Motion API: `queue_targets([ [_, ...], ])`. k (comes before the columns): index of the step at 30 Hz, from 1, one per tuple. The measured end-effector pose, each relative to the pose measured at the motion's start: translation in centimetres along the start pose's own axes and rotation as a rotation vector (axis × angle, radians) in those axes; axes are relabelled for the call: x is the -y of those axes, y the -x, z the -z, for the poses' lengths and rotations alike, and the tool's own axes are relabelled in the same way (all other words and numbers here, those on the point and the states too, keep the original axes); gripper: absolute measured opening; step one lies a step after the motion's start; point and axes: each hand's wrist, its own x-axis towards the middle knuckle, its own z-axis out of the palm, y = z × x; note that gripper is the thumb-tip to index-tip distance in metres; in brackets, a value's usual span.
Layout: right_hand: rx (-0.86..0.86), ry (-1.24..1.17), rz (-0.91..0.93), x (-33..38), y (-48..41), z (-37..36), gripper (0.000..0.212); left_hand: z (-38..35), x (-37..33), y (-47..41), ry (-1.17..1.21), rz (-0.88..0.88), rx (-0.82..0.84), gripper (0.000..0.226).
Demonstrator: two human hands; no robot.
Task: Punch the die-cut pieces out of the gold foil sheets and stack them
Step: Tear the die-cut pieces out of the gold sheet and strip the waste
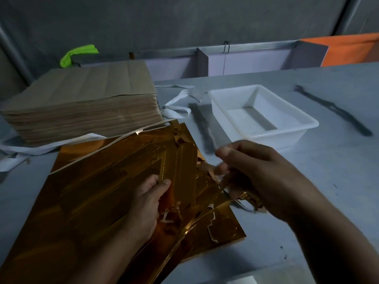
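Gold foil sheets (82,201) lie in a loose, fanned pile on the grey table (317,191), occupying the lower left and centre of the frame; their right edges are torn and ragged. The left hand (145,206) sits at centre, thumb on top and fingers beneath, clamped on a long scored die-cut piece (180,167) that lies tilted on top of the pile. The right hand (256,177) is at centre right, motion-blurred; its fingers are curled and pinch a ragged foil scrap (249,198) just beside the pile's right edge, though the exact finger positions cannot be resolved. A white plastic tray (287,139) stands behind the right hand, right of centre. A tall stack of brown card sheets (82,95) fills the upper left, its near corner just behind the foil. White paper strips (176,107) lie between the stack and the tray. Background items: a green object (79,54) at upper left, an orange panel (348,48) at upper right.
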Motion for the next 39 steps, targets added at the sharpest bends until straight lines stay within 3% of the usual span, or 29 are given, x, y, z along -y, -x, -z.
queue_targets([
  [2,-0.096,0.170,-0.050,-0.4,-2.0,-1.2,0.041,0.0,-0.1,0.2,-0.013,-0.017,0.007,0.014],
  [5,0.001,0.361,-0.192,-2.0,-3.5,-2.6,0.045,0.0,0.1,0.2,-0.065,-0.054,0.042,0.012],
  [8,0.083,0.285,-0.237,-3.4,-3.9,-3.4,0.025,0.1,0.3,0.3,-0.096,-0.101,0.129,0.016],
  [10,0.027,0.216,-0.218,-4.1,-4.1,-3.5,0.016,0.1,0.3,0.5,-0.092,-0.119,0.197,0.033],
  [15,-0.125,0.124,-0.160,-4.6,-4.1,-3.4,0.019,0.0,0.3,0.3,-0.135,-0.109,0.259,0.083],
  [24,-0.352,-0.086,-0.072,-3.9,-4.1,-1.2,0.017,-0.1,0.3,0.8,-0.276,-0.152,0.305,0.042],
  [31,-0.573,-0.177,-0.051,-3.4,-2.4,4.3,0.023,-0.2,-0.6,1.0,-0.266,-0.133,0.252,0.039],
  [34,-0.696,-0.207,-0.055,-4.1,-1.5,7.0,0.021,-0.8,-1.9,1.7,-0.443,-0.192,0.271,0.038],
  [39,-0.844,-0.217,-0.116,-5.7,-0.4,9.9,0.020,-4.6,-3.3,2.8,-0.850,-0.298,0.361,0.055],
])
